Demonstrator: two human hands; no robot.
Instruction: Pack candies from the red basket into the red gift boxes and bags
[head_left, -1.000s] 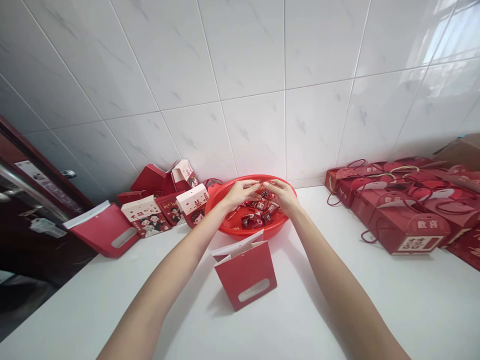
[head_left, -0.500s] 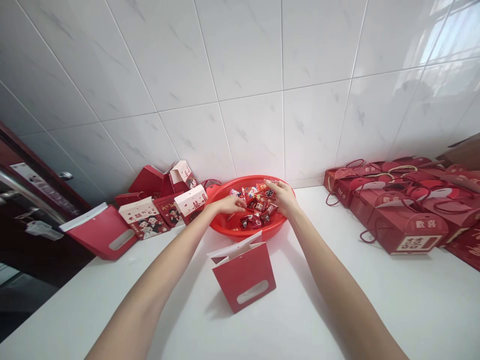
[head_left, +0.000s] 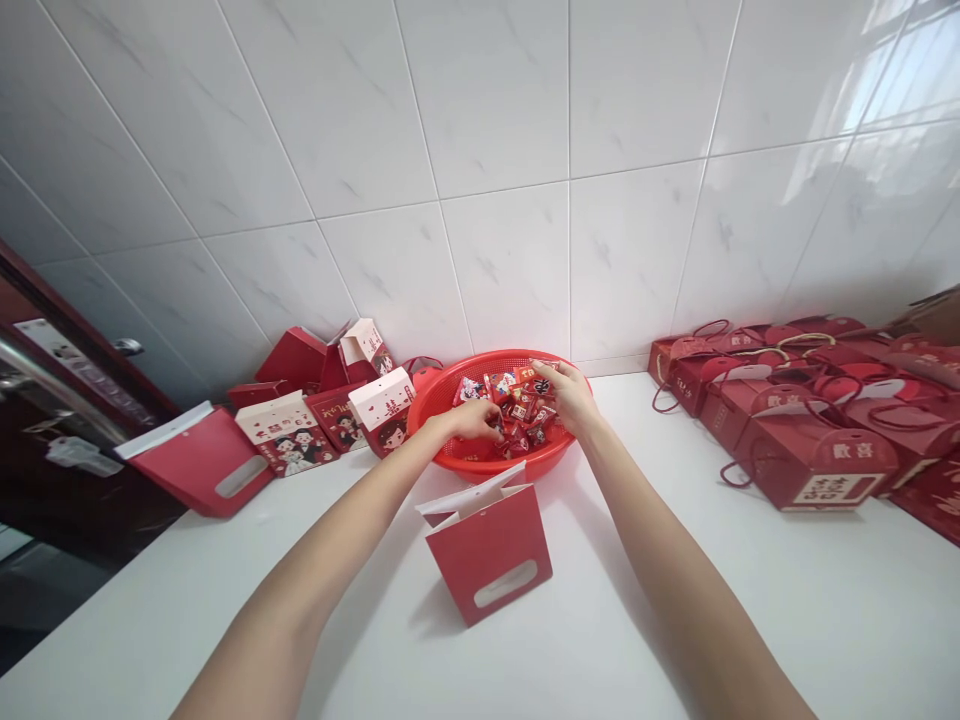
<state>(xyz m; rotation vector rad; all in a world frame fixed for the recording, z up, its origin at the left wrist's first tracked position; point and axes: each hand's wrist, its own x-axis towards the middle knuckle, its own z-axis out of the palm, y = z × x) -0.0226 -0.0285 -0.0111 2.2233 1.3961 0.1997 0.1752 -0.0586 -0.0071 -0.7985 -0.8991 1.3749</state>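
Note:
A red plastic basket (head_left: 459, 466) against the wall holds many wrapped candies (head_left: 519, 410), mostly in red wrappers. My left hand (head_left: 474, 420) reaches into it, fingertips curled down and pinched on a wrapped candy at the middle of the pile. At the basket's right side, my right hand (head_left: 571, 395) has its thumb and fingers closed on a wrapped candy near the back rim; the fingers partly cover it. Between my forearms stands a red paper gift bag (head_left: 491, 550), its white-lined top open and a clear oval window low on its front.
Red and cream gift boxes (head_left: 291, 440) and another red bag (head_left: 202, 462) stand on the left of the white table (head_left: 360, 640). Rows of red handled boxes (head_left: 814, 465) fill the right. A tiled wall (head_left: 502, 250) closes the back; a dark door (head_left: 82, 470) is at left.
My left hand has moved slightly right and down into the candies, and its fingers have curled in. The right hand stays nearly in place; the bag has not moved.

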